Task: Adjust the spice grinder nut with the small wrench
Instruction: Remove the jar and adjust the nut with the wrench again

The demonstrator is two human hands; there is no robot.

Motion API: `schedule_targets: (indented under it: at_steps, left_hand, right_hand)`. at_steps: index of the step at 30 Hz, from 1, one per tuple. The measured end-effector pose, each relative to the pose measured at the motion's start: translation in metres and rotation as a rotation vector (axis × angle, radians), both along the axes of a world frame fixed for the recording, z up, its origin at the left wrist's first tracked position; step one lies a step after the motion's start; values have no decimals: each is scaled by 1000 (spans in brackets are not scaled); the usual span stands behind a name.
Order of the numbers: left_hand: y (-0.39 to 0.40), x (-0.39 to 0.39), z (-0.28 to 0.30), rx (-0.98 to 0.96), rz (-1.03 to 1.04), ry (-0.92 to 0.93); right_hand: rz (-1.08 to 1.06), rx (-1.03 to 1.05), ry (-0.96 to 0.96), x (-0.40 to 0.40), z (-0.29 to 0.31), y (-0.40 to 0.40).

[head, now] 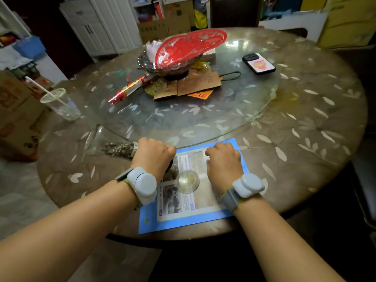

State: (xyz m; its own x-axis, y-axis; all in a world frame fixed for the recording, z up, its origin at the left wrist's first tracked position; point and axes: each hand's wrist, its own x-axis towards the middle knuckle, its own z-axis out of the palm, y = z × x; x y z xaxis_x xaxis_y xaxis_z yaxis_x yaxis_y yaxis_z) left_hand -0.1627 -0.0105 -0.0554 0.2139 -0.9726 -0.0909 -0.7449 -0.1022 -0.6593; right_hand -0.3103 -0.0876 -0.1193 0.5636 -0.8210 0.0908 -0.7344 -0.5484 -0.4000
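The spice grinder (184, 180) lies tilted on a printed sheet on the blue mat (183, 224), its clear glass base facing me and spices showing inside. My left hand (153, 155) curls over the grinder's dark upper end and grips it. My right hand (222, 161) rests knuckles-up on the sheet just right of the grinder, fingers curled under. Whatever lies beneath those fingers is hidden. No wrench and no nut show anywhere in view.
A clear bag of dried spices (114, 147) lies left of my left hand. Farther off are a plastic cup with a straw (61, 104), a glass turntable (203, 119) with a red-covered bowl (183, 53), and a phone (258, 63). The round table's edge (183, 237) is close to me.
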Motion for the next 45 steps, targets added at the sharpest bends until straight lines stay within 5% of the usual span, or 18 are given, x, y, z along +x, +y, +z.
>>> schedule_targets:
  at_steps: [3,8,16,23,26,29,32,34,40,45]
  left_hand:
    - [-6,-7,6,-5,2,11]
    - [-7,-5,13,-110,-12,112]
    - [9,4,27,-406,-182,419]
    - [26,-4,29,-785,-184,909]
    - [31,-2,21,-900,-186,1082]
    - [34,-2,16,-1010,-157,1218]
    - [36,1,10,-1085,-163,1331]
    - [37,1,8,-1100,-175,1360]
    - [42,1,17,-962,-233,1428]
    - [45,17,28,-757,-302,1447]
  right_hand:
    - [82,148,-128,1,6,4]
    - [23,14,57,-8,7,-5]
    - [-77,107,223,-15,9,-21]
    - [-76,157,352,-7,23,-20]
    - [-71,196,190,-6,17,-19]
    - [-86,337,-354,-9,23,-21]
    - [-22,715,-987,-11,51,-7]
    - [69,981,-1190,-10,70,4]
    - [322,1065,-979,1,93,8]
    - [475,900,-779,4,105,0]
